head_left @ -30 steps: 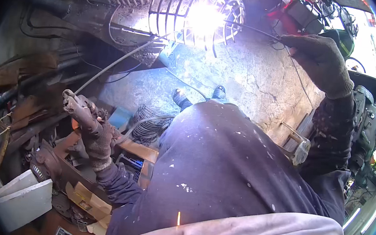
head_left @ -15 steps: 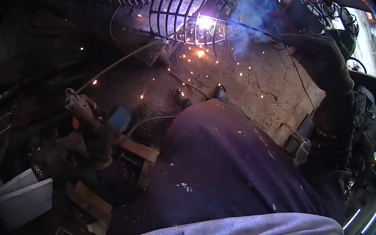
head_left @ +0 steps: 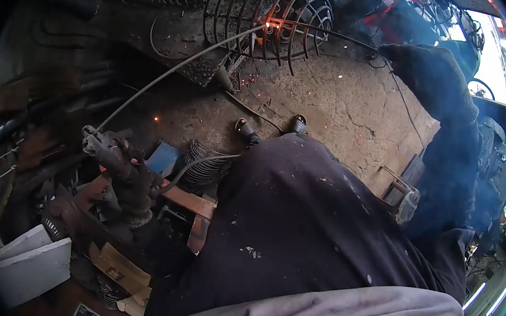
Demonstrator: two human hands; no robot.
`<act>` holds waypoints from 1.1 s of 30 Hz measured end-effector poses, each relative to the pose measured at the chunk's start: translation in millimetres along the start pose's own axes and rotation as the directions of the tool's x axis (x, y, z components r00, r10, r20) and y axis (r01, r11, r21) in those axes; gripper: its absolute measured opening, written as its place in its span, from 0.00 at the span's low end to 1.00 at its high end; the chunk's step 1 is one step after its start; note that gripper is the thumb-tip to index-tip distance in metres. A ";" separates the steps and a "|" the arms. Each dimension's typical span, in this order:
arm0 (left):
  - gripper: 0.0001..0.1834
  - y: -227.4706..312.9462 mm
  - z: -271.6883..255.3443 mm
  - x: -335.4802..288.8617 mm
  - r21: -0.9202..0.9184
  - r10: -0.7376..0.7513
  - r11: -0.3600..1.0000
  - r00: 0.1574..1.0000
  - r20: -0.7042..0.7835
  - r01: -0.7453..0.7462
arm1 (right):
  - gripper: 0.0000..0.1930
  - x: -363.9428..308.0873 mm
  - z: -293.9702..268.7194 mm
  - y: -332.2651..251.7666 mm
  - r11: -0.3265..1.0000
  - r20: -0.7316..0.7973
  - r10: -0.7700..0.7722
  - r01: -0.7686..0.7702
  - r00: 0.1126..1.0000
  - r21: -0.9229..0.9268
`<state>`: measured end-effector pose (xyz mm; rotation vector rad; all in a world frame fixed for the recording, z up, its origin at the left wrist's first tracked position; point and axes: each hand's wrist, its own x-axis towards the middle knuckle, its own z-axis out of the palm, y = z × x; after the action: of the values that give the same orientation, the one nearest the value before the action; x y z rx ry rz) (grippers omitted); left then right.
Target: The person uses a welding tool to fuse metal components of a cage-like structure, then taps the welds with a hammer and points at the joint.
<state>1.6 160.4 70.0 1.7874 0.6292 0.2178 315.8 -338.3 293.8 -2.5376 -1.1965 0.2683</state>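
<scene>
My left hand (head_left: 126, 173), gloved, is closed round a welding electrode holder (head_left: 97, 143) at the left. A long, slightly bowed welding rod (head_left: 179, 65) runs from its jaws up to a cage of curved metal bars (head_left: 251, 19). The rod's tip meets the cage where a joint glows orange. My right hand (head_left: 426, 71), in a dark glove, grips the end of a thin dark metal bar (head_left: 346, 39). That bar reaches leftward across the cage to the glowing spot.
The cage rests at a dark metal worktop (head_left: 179, 38). Coiled wire (head_left: 200, 168), a blue box (head_left: 163, 158) and a cable lie by my left arm. White boards (head_left: 35, 268) stand lower left. A hammer-like tool (head_left: 406, 203) is at right; smoke drifts round my right arm.
The bright arc and most flying sparks have gone, leaving an orange glow. The welding rod now looks more bowed, and its tip shows at the joint. Smoke has spread toward my right arm.
</scene>
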 end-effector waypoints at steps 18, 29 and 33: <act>0.47 -18.7 -30.7 -4.8 0.362 0.275 0.897 0.961 -0.010 -0.253 | 0.13 3.3 2.8 -29.2 0.998 -0.006 0.055 -0.056 0.998 -0.018; 0.44 36.2 1.0 3.9 0.449 0.439 0.808 0.898 -0.027 -0.381 | 0.12 -0.7 3.1 -33.8 0.976 -0.023 0.108 -0.102 0.994 0.191; 0.43 38.8 2.0 13.3 0.472 0.471 0.782 0.882 -0.020 -0.407 | 0.12 -8.4 6.5 -35.9 0.991 -0.120 0.107 -0.096 0.987 0.089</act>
<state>25.4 158.4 103.4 2.3879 0.3577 0.5566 282.8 -322.0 301.1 -2.5065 -0.9912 0.1760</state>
